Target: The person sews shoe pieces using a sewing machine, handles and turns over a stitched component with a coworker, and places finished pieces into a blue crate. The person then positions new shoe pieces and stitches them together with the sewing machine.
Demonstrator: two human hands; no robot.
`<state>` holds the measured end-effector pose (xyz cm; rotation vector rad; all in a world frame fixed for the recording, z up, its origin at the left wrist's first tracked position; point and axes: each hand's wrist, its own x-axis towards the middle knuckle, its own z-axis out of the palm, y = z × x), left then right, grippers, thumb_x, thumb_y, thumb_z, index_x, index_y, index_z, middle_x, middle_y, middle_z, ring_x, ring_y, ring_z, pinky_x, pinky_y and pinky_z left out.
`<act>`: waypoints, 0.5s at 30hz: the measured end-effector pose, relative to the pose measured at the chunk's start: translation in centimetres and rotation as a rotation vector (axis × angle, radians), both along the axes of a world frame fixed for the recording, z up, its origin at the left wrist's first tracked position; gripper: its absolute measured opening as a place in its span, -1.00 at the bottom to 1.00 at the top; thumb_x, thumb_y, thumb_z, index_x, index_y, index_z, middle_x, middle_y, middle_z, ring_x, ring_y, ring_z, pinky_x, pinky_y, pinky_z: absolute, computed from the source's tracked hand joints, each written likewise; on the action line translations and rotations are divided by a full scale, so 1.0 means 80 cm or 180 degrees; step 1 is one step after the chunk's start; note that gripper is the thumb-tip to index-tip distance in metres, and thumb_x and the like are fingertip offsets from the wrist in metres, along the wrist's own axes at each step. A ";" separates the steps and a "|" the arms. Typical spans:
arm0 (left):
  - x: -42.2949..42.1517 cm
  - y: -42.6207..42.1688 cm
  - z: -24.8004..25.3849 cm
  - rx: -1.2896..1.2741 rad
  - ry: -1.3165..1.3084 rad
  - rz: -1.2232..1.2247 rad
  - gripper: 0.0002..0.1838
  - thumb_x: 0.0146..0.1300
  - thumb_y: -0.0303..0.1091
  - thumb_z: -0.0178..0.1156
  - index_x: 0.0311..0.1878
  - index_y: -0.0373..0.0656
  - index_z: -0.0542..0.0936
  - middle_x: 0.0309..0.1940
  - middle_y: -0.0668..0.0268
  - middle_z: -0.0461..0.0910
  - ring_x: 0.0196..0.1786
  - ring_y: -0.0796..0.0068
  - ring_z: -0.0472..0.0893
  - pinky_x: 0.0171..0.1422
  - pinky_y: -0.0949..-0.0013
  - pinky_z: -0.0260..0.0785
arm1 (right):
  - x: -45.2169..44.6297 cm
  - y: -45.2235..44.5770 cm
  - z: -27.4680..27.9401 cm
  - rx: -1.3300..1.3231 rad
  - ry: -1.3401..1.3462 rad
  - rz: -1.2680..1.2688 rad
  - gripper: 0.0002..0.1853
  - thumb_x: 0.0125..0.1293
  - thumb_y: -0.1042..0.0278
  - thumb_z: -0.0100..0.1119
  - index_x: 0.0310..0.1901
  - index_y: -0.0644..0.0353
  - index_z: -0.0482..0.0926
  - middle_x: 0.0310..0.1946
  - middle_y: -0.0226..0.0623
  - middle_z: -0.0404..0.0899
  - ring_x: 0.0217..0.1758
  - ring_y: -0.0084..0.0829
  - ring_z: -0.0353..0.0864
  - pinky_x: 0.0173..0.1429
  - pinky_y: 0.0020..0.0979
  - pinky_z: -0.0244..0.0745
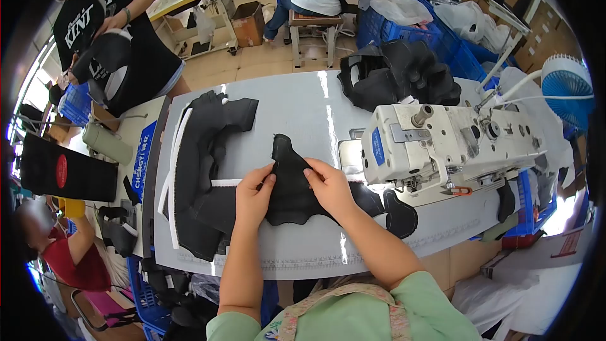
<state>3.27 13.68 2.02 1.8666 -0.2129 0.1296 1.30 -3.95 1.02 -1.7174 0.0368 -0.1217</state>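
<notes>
Between my two hands a black fabric piece (290, 183) is held above the grey table (297, 101). My left hand (254, 194) pinches its left edge, thumb and fingers pressed together. On the opposite edge, my right hand (328, 184) pinches the same piece. Beneath and left of it lies a larger black padded piece (196, 177) with white strips along its side. More black fabric with a rounded end (401, 213) reaches right, beside the white sewing machine (442, 142).
A heap of black pieces (401, 76) sits at the table's back right. Blue crates (398, 28) and a blue fan (565, 91) stand beyond. One person stands at the left back with black fabric; others sit at the back and lower left.
</notes>
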 end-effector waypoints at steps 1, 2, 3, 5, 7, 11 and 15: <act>0.001 -0.001 0.000 0.0019 -0.0003 -0.0016 -0.77 0.24 -0.49 0.19 -0.03 -0.27 0.62 -0.34 0.31 0.61 -0.24 0.55 0.54 -0.06 0.49 0.36 | 0.001 -0.001 0.000 -0.0058 -0.0049 -0.0045 -0.73 0.36 0.40 0.08 0.05 0.21 0.55 -0.38 -0.29 0.58 -0.40 -0.52 0.52 -0.24 -0.52 0.44; 0.001 -0.003 -0.002 0.0012 0.0099 0.0054 -0.76 0.24 -0.49 0.19 -0.03 -0.27 0.62 -0.32 0.28 0.63 -0.23 0.54 0.56 -0.05 0.48 0.37 | 0.002 -0.002 -0.001 -0.0128 -0.0094 -0.0081 -0.74 0.34 0.40 0.08 0.03 0.21 0.55 -0.33 -0.12 0.63 -0.37 -0.38 0.59 -0.18 -0.44 0.46; 0.000 -0.004 -0.002 -0.0002 0.0202 0.0130 -0.76 0.24 -0.49 0.18 -0.02 -0.28 0.61 -0.31 0.26 0.65 -0.22 0.53 0.58 -0.04 0.47 0.38 | 0.003 -0.003 -0.002 -0.0127 -0.0090 -0.0082 -0.74 0.34 0.40 0.08 0.03 0.21 0.55 -0.33 -0.12 0.63 -0.37 -0.38 0.59 -0.18 -0.44 0.46; 0.002 -0.005 -0.001 0.0097 0.0330 0.0147 -0.75 0.23 -0.48 0.18 -0.02 -0.29 0.61 -0.29 0.23 0.67 -0.21 0.52 0.60 -0.03 0.47 0.40 | 0.005 -0.002 -0.006 -0.0103 -0.0217 -0.0085 -0.74 0.36 0.43 0.08 0.05 0.23 0.55 -0.44 -0.44 0.54 -0.44 -0.65 0.43 -0.30 -0.57 0.41; 0.003 -0.005 -0.002 0.0202 0.0464 0.0165 -0.74 0.23 -0.48 0.18 -0.01 -0.29 0.61 -0.27 0.20 0.68 -0.20 0.51 0.62 -0.03 0.46 0.41 | 0.006 -0.004 -0.008 -0.0187 -0.0170 -0.0102 -0.74 0.36 0.43 0.09 0.05 0.23 0.56 -0.44 -0.44 0.54 -0.44 -0.65 0.44 -0.30 -0.57 0.41; 0.004 -0.006 -0.006 0.0284 0.0437 0.0142 -0.74 0.23 -0.47 0.18 -0.02 -0.32 0.60 -0.28 0.17 0.69 -0.20 0.50 0.63 -0.04 0.46 0.42 | 0.010 -0.004 -0.015 -0.0196 -0.0137 -0.0170 -0.73 0.35 0.43 0.09 0.06 0.23 0.56 -0.43 -0.42 0.56 -0.45 -0.64 0.44 -0.30 -0.57 0.40; 0.004 -0.007 -0.004 0.0385 0.0397 0.0181 -0.74 0.22 -0.47 0.18 -0.02 -0.32 0.60 -0.28 0.15 0.69 -0.20 0.48 0.64 -0.04 0.45 0.42 | 0.011 -0.005 -0.015 -0.0283 -0.0152 -0.0157 -0.72 0.35 0.43 0.10 0.06 0.23 0.56 -0.43 -0.41 0.57 -0.45 -0.64 0.44 -0.30 -0.56 0.40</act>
